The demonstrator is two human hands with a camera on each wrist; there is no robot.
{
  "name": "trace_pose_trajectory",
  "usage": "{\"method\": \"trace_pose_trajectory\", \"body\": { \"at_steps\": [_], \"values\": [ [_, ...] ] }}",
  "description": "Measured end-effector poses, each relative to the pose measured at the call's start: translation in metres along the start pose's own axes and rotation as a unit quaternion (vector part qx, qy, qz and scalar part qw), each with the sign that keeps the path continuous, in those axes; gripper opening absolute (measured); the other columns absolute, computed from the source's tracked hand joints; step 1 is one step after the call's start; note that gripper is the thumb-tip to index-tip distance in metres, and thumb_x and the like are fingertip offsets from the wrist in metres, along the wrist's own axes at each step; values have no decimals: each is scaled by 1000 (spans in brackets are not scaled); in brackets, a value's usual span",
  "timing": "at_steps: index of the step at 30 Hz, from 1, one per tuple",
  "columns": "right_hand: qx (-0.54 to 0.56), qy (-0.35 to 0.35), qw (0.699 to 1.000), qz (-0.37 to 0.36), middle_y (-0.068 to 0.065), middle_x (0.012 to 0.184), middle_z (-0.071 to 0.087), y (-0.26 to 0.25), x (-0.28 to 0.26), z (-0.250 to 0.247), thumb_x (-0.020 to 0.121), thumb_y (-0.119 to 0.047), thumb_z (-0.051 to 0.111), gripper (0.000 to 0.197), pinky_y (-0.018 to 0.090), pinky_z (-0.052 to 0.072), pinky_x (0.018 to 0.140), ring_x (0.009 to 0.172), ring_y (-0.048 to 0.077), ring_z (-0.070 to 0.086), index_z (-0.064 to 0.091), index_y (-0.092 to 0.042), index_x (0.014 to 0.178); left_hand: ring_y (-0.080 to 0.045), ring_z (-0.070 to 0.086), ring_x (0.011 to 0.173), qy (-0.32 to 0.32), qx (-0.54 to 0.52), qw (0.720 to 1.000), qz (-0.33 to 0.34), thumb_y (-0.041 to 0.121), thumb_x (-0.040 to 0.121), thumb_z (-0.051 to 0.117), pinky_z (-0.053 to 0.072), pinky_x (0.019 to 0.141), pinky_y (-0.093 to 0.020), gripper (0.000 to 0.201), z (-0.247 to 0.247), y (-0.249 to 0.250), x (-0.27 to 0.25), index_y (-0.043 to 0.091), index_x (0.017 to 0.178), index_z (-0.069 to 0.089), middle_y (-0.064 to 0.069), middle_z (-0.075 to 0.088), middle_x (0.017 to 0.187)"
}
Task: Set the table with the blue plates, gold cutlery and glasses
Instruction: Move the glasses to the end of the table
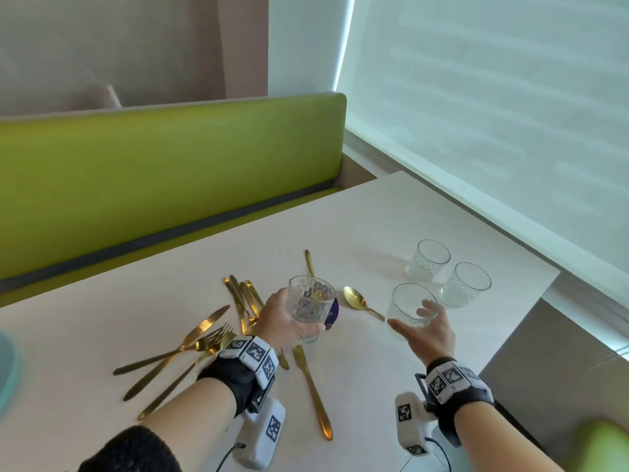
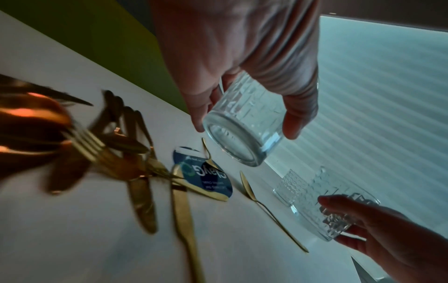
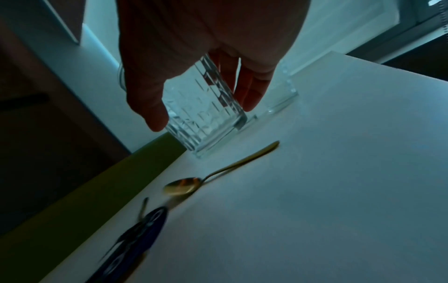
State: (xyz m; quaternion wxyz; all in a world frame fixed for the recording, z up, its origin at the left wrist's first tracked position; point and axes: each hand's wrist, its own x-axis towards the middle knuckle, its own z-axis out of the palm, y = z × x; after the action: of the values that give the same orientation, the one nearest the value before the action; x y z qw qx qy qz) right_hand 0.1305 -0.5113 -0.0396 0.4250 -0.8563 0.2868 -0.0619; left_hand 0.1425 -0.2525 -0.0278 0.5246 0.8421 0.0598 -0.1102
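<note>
My left hand point(image 1: 294, 318) grips a clear cut-glass tumbler point(image 1: 311, 299) and holds it up off the white table point(image 1: 391, 212), over the gold cutlery. From the left wrist view its thick base point(image 2: 242, 141) hangs free in the air. My right hand point(image 1: 410, 318) curls round a second tumbler point(image 1: 412, 298) that stands on the table, thumb in front and fingers behind. Its base point(image 3: 208, 134) touches the tabletop. Two more glasses point(image 1: 429, 260) point(image 1: 467, 284) stand beyond it. Gold knives, forks and spoons point(image 1: 204, 335) lie scattered under my left arm. A blue plate's rim point(image 1: 6, 369) shows at the far left.
A gold spoon point(image 1: 359, 300) lies between the two hands, and a gold knife point(image 1: 311, 386) points toward me. A round dark blue label point(image 2: 206, 172) lies under the cutlery. A green bench point(image 1: 170, 172) runs along the table's far side, and a window blind point(image 1: 493, 114) runs along the right.
</note>
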Motion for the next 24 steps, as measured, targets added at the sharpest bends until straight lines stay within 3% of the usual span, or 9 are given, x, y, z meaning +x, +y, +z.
{"method": "trace_pose_trajectory", "body": {
  "at_steps": [3, 7, 12, 20, 24],
  "values": [
    [-10, -31, 999, -36, 6, 121, 61, -21, -49, 14, 63, -26, 86, 77, 30, 42, 96, 112, 24, 56, 47, -15, 127, -15, 58, 106, -3, -17, 1000, 1, 27, 61, 85, 47, 85, -25, 72, -23, -19, -29, 20, 123, 50, 4, 59, 118],
    [-21, -89, 993, -69, 1, 111, 59, -45, -127, 44, 62, -26, 87, 75, 27, 43, 91, 102, 17, 54, 48, -16, 126, -19, 59, 110, 5, -34, 999, 6, 21, 59, 86, 48, 87, -27, 73, -67, -52, -76, 17, 124, 52, 2, 61, 116],
    [-27, -167, 982, -80, 2, 116, 59, -64, -225, 95, 61, -29, 86, 76, 20, 39, 85, 110, 19, 55, 48, -17, 126, -17, 55, 109, 48, -3, 999, -21, 27, 59, 87, 44, 87, -25, 74, -133, -106, -138, 19, 123, 52, 1, 58, 123],
    [-47, -257, 962, -82, 4, 122, 59, -75, -349, 184, 62, -34, 85, 77, 22, 42, 89, 112, 19, 55, 46, -18, 126, -23, 51, 125, 109, 14, 987, -120, 28, 58, 89, 39, 103, -28, 91, -227, -201, -218, 11, 136, 45, -6, 53, 137],
    [-50, -287, 953, -89, 3, 121, 59, -80, -391, 223, 59, -36, 85, 78, 25, 45, 93, 112, 18, 55, 46, -19, 125, -21, 50, 128, 147, -10, 976, -163, 25, 53, 91, 38, 109, -32, 94, -260, -240, -244, 9, 135, 46, -6, 52, 140]
  ]
}}
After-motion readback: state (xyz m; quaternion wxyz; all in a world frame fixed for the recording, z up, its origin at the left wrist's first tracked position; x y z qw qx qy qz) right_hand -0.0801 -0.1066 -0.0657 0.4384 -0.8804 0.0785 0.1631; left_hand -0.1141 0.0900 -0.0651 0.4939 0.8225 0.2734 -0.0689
